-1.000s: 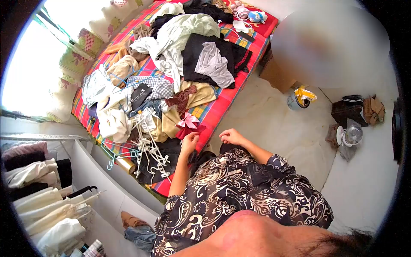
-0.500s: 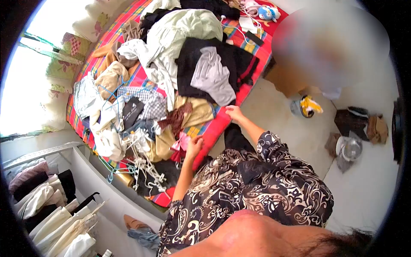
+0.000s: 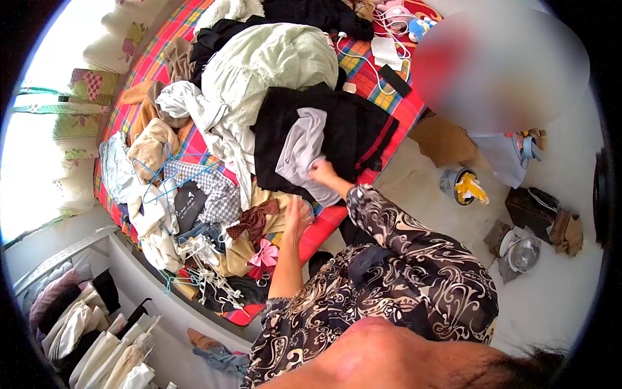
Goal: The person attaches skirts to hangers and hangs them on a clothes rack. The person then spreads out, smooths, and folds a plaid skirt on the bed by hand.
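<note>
- Head view: right hand (image 3: 322,172) has moved from the bed's edge onto the grey garment (image 3: 302,146), near the centre of the frame, atop black clothing (image 3: 350,123).
- Its fingers are bunched on the cloth; whether they clamp it, I cannot tell.
- Left hand (image 3: 297,219), lower centre, has fingers apart over beige cloth (image 3: 275,217); contact is unclear.
- Best pinch only the grey layer, leaving the black flat.
</note>
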Demonstrator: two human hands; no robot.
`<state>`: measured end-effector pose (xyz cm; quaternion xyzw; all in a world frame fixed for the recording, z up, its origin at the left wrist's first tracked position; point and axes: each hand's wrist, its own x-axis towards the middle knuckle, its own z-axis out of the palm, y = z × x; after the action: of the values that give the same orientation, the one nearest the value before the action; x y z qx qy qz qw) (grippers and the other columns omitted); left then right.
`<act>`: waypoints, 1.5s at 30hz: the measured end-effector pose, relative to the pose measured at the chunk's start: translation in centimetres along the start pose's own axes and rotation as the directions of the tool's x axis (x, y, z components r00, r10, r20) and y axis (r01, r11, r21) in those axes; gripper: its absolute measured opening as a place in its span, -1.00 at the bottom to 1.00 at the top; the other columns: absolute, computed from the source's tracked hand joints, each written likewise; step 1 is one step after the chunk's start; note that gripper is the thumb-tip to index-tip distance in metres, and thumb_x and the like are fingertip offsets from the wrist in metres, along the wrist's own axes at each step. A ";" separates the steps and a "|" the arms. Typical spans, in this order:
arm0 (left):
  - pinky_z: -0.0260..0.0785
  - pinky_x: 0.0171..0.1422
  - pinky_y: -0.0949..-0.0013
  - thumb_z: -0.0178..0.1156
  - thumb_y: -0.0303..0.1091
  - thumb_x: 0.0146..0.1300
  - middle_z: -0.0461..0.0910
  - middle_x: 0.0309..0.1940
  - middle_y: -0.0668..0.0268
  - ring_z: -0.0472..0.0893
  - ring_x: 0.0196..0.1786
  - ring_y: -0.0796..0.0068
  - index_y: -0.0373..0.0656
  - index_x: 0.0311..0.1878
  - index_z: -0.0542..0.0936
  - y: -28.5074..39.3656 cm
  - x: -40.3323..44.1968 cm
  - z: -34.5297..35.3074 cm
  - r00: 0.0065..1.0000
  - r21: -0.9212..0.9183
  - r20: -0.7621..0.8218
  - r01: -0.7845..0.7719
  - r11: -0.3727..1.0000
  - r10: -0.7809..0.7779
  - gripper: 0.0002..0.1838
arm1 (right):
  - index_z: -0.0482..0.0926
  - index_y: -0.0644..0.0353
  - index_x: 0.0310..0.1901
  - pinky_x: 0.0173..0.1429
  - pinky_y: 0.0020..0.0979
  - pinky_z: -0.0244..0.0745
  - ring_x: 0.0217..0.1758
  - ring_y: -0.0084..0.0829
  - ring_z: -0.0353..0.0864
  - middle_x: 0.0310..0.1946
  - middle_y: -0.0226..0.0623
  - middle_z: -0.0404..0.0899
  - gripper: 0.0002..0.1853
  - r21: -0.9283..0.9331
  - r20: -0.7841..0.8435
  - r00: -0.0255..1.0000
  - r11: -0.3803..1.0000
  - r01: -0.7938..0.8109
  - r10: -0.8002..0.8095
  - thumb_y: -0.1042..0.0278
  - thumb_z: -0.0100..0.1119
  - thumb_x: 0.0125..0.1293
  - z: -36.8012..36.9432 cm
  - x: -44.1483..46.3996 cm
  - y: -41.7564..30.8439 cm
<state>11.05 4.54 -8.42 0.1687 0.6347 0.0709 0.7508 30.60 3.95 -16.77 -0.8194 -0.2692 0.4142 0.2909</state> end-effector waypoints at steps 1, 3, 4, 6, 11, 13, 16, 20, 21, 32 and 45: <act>0.41 0.25 -0.10 0.13 0.22 0.40 0.46 0.32 0.09 0.44 0.36 0.19 -0.10 0.36 0.42 1.0 0.3 0.2 1.000 -0.004 -0.003 0.003 1.000 -0.003 -0.32 | 0.71 0.23 -0.26 -0.10 -0.15 0.62 -0.23 -0.13 0.76 -0.31 -0.03 0.73 -0.66 0.144 0.130 0.964 0.967 0.212 -0.231 0.15 0.38 -0.01 -0.5 -2.4 -2.1; 0.45 0.24 -0.07 0.12 0.26 0.39 0.51 0.27 0.08 0.52 0.28 0.16 -0.08 0.36 0.43 3.3 0.8 -0.8 0.970 -0.165 0.241 0.076 0.983 -0.035 -0.31 | 0.70 0.24 -0.25 -0.13 -0.16 0.59 -0.30 -0.23 0.74 -0.35 -0.07 0.72 -0.68 0.123 0.415 0.796 0.893 0.432 -0.442 0.17 0.36 0.05 -0.9 -6.2 -4.8; 0.50 0.22 -0.01 0.16 0.15 0.40 0.60 0.16 0.11 0.62 0.14 0.16 -0.10 0.30 0.48 2.0 4.9 -3.0 0.953 -0.256 0.299 0.037 0.966 0.043 -0.39 | 0.69 0.25 -0.22 -0.09 -0.19 0.57 -0.24 -0.25 0.74 -0.32 -0.07 0.72 -0.68 0.213 0.531 0.687 0.863 0.459 -0.496 0.16 0.33 0.11 -2.1 -8.5 -6.7; 0.59 0.10 0.12 0.17 -0.17 0.39 0.67 0.01 0.16 0.69 -0.02 0.20 -0.21 0.21 0.53 2.6 4.2 -4.0 0.977 -0.272 0.117 -0.142 0.952 0.179 -0.57 | 0.71 0.19 -0.18 0.02 -0.23 0.58 -0.13 -0.29 0.73 -0.25 -0.16 0.73 -0.74 0.259 0.577 0.668 0.881 0.395 -0.469 0.24 0.33 0.15 -4.7 -8.5 -7.3; 0.61 0.01 0.21 0.26 -0.33 0.32 0.65 0.01 0.17 0.69 -0.07 0.27 -0.34 0.21 0.51 11.8 -1.2 -6.8 0.849 -0.265 -0.129 -0.528 0.807 0.513 -0.56 | 0.64 0.27 0.00 0.25 -0.14 0.51 0.13 -0.02 0.63 0.00 0.01 0.67 -0.57 0.037 -0.509 0.831 0.959 0.279 -0.222 0.29 0.36 0.08 -15.9 5.4 -2.1; 0.55 0.09 0.25 0.32 -0.34 0.29 0.63 0.06 0.16 0.66 -0.01 0.30 -0.36 0.24 0.48 15.6 -3.2 -6.9 0.748 -0.160 -0.260 -0.657 0.737 0.611 -0.50 | 0.62 0.31 0.08 0.25 -0.21 0.51 0.18 -0.03 0.61 0.10 0.03 0.63 -0.44 0.158 -0.566 0.779 0.963 -0.217 0.269 0.21 0.44 0.03 -15.9 10.7 4.9; 0.40 0.23 0.27 0.38 -0.27 0.28 0.54 0.17 0.14 0.55 0.15 0.33 -0.36 0.36 0.35 17.9 -0.9 -9.8 0.676 0.216 -0.247 -0.660 0.720 0.694 -0.32 | 0.66 0.33 -0.10 0.16 -0.20 0.54 0.05 -0.02 0.68 -0.05 0.06 0.69 -0.54 0.229 -0.537 0.736 0.910 -0.345 0.413 0.19 0.43 0.01 -14.1 11.1 4.1; 0.38 0.18 0.32 0.34 0.01 0.32 0.47 0.29 0.15 0.50 0.21 0.38 -0.09 0.50 0.21 15.5 -0.4 -7.0 0.867 0.174 -0.212 -0.420 0.891 0.450 -0.19 | 0.58 0.35 -0.50 -0.36 -0.23 0.47 -0.48 -0.39 0.57 -0.55 -0.13 0.63 -0.75 0.342 -0.289 0.949 0.913 0.223 -0.123 0.29 0.30 0.08 -11.2 4.5 -3.8; 0.38 0.26 0.05 0.28 0.11 0.34 0.37 0.39 0.11 0.44 0.31 0.21 -0.07 0.53 0.18 14.8 -1.4 -5.5 0.946 0.004 -0.098 -0.309 0.951 0.308 -0.16 | 0.59 0.36 -0.45 -0.35 -0.23 0.48 -0.47 -0.38 0.57 -0.53 -0.12 0.64 -0.76 0.392 -0.086 0.953 0.870 0.300 -0.290 0.30 0.30 0.09 -10.7 0.6 -7.2; 0.53 0.07 0.30 0.36 -0.36 0.05 0.67 -0.06 0.19 0.66 -0.11 0.29 -0.41 0.07 0.59 10.3 -12.7 -4.8 0.904 0.278 -0.253 -0.274 0.921 0.345 -0.50 | 0.70 0.16 0.00 0.03 -0.28 0.60 -0.11 -0.34 0.71 -0.14 -0.22 0.74 -0.66 0.413 0.659 0.447 0.788 0.456 -0.604 0.23 0.34 0.22 -11.0 -10.1 -10.5; 0.50 0.26 0.20 0.23 -0.42 0.11 0.59 0.10 0.08 0.63 0.07 0.14 -0.40 0.25 0.46 15.0 -24.7 -14.2 0.541 -0.001 -0.589 -0.744 0.668 0.601 -0.42 | 0.59 0.25 0.13 0.25 -0.08 0.49 0.17 0.05 0.62 0.06 0.10 0.64 -0.34 -0.269 -0.220 0.973 0.954 -0.134 0.075 -0.01 0.44 0.04 -16.0 18.3 -5.2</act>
<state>-5.80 12.95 17.74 0.2774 0.6890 0.4802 0.4667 52.27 15.95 -14.92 -0.9041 -0.2498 0.2990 0.1754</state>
